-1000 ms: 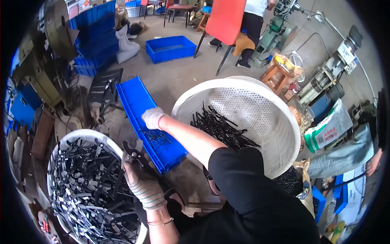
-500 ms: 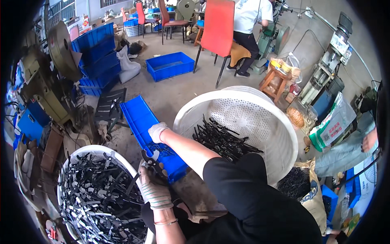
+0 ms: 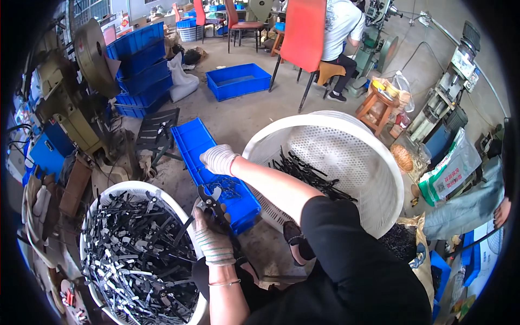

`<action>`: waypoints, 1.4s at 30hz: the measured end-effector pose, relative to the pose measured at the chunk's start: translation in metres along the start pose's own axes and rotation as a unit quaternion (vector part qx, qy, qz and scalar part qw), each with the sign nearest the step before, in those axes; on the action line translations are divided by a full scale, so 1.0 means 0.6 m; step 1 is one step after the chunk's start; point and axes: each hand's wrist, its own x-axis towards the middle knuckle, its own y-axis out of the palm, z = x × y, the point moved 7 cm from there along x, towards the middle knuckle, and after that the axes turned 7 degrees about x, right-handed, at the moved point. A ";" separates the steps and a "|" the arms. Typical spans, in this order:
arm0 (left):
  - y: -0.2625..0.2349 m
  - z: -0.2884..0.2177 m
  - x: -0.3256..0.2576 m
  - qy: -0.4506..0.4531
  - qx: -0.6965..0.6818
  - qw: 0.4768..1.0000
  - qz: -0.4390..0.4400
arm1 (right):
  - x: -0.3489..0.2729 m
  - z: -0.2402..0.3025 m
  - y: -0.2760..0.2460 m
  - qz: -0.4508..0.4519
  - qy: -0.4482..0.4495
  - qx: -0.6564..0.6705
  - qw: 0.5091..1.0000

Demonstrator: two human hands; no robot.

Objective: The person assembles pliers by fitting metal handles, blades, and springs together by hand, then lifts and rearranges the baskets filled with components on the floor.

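My left hand [image 3: 213, 241], in a striped work glove, is closed around black-handled pruning shears [image 3: 209, 198], their curved metal blades pointing up. It is beside the right rim of a white basket [image 3: 201, 309] heaped with loose black and silver shear halves. My right hand [image 3: 221, 161], also gloved, reaches over a long blue tray [image 3: 189, 142]. Its fingers are curled together; whatever they hold is too small or hidden to make out. Small thin dark parts [image 3: 227, 187] lie in the tray below it. A larger white basket [image 3: 374, 157], right of my forearm, contains black shears [image 3: 309, 176].
A blue bin [image 3: 238, 86] sits on the floor ahead, with stacked blue bins [image 3: 141, 81] at left. A red chair [image 3: 304, 35] stands beyond the large basket, near a seated person. Another person's leg [image 3: 460, 200] and an open sack [image 3: 420, 260] are at right.
The whole view has shifted, so the scene sits further right and a little higher. My right hand has moved slightly further over the tray. My left hand keeps hold of the shears.
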 end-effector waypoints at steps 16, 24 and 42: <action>-0.035 0.036 -0.024 0.027 -0.017 0.992 -0.124 | -0.213 -0.069 0.048 -0.105 0.171 0.625 0.755; 0.026 0.021 -0.090 -0.039 -0.041 0.996 -0.072 | -0.300 -0.064 0.003 -0.158 0.138 0.698 0.684; 0.002 0.072 -0.090 -0.043 -0.056 0.997 -0.014 | -0.391 -0.042 -0.004 -0.241 0.116 0.536 0.801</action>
